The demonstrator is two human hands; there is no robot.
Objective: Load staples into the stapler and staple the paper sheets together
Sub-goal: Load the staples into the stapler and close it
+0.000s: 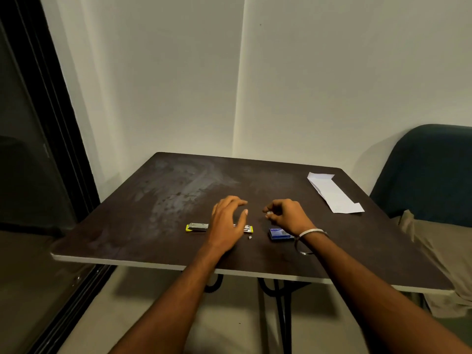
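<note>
While right hand [286, 215] pinches a staple strip [269, 213], left hand [227, 221] hovers slack over the opened stapler [198, 227] near the tabletop [178, 180] front edge; loading unfinished, paper [334, 194] unstapled at far right corner.

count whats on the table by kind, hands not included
stapler: 1, opened flat, partly under the left hand
staple box: 1, blue
staple strips: 2, one pinched in the right hand, one small bit lying loose
paper: 1 folded white stack
total: 5
</note>
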